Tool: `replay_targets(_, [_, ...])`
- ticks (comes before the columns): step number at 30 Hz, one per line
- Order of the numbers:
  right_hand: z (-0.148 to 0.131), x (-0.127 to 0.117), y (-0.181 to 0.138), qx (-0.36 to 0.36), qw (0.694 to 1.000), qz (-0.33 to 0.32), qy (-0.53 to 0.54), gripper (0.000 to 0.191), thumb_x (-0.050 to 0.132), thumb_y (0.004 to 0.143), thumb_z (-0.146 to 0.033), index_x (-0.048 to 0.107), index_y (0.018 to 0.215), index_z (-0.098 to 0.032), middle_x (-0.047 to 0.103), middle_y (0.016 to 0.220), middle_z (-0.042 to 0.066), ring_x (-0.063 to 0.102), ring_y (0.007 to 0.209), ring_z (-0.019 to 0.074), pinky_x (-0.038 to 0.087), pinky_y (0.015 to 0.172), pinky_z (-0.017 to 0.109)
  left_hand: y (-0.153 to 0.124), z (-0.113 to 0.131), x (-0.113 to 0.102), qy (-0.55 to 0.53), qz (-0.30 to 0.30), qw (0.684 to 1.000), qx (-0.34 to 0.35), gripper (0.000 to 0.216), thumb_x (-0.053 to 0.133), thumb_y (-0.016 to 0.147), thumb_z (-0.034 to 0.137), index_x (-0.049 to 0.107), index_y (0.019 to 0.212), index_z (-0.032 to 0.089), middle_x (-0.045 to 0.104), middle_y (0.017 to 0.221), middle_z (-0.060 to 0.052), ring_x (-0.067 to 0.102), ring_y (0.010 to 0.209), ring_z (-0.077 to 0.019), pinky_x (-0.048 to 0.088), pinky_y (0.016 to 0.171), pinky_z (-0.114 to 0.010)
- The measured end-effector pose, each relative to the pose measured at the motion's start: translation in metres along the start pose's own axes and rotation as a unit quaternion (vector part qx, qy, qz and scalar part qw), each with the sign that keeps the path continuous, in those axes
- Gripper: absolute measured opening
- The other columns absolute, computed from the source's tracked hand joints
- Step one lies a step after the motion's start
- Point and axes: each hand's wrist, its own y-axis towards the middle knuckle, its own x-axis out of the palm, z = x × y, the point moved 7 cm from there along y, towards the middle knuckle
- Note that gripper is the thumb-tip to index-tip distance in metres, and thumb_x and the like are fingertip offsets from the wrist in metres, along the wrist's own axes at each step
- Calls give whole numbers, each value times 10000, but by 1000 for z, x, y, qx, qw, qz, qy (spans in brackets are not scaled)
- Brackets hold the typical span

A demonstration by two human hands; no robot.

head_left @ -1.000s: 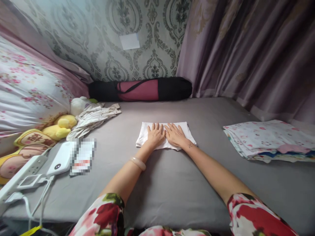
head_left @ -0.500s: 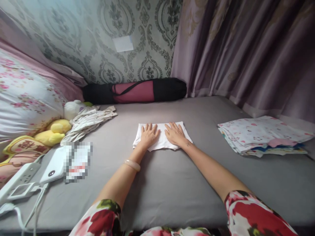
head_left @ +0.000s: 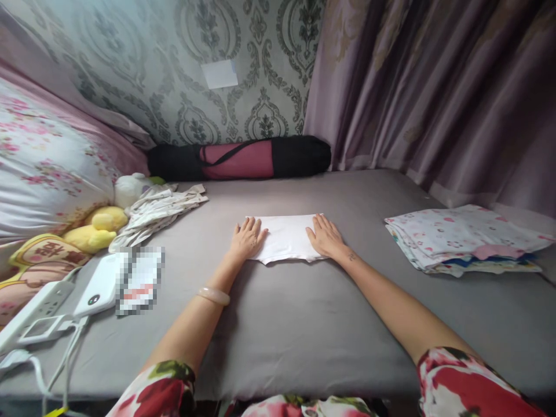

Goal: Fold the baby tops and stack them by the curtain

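A white folded cloth [head_left: 286, 237], perhaps a garment, lies flat on the grey sheet [head_left: 295, 324] in the middle of the head view. Its near edge is uneven. My left hand [head_left: 248, 238] rests flat over the cloth's left end, fingers stretched out. Over the right end lies my right hand [head_left: 325, 236], palm down with its fingers extended. Neither hand grips anything. Parts of the cloth's two ends are hidden beneath the hands.
To the right sits a stack of folded printed cloths [head_left: 464, 237]. A crumpled light garment [head_left: 160, 211], yellow plush toy [head_left: 95, 231], white power bank [head_left: 102, 284] and power strip [head_left: 39, 307] are on the left. A black and pink long bag [head_left: 238, 160] lies against the wall.
My hands have slid apart, from the cloth's middle out to its left and right ends. More of its white surface shows between them, and it looks smoother.
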Motion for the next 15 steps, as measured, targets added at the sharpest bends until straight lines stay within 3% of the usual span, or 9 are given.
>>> replay_targets(9, [23,-1,-6,-8,999,-36,23,650,172,979,-387,233,1523,-37,191,1600,137,218,1458,252,174,1185,470,6,-33,17,-70,-54,996,-22,596,197,990,505,302,1504,222,238,1601,-49,199,1474,-268,165,1176,-529])
replay_targets(15, [25,-2,-4,-6,998,-62,31,647,181,980,-404,232,1527,-62,181,1603,131,199,1465,257,155,1179,523,8,-32,13,-62,-64,996,-27,561,224,994,478,339,1484,230,269,1590,-52,213,1471,-265,184,1169,-536])
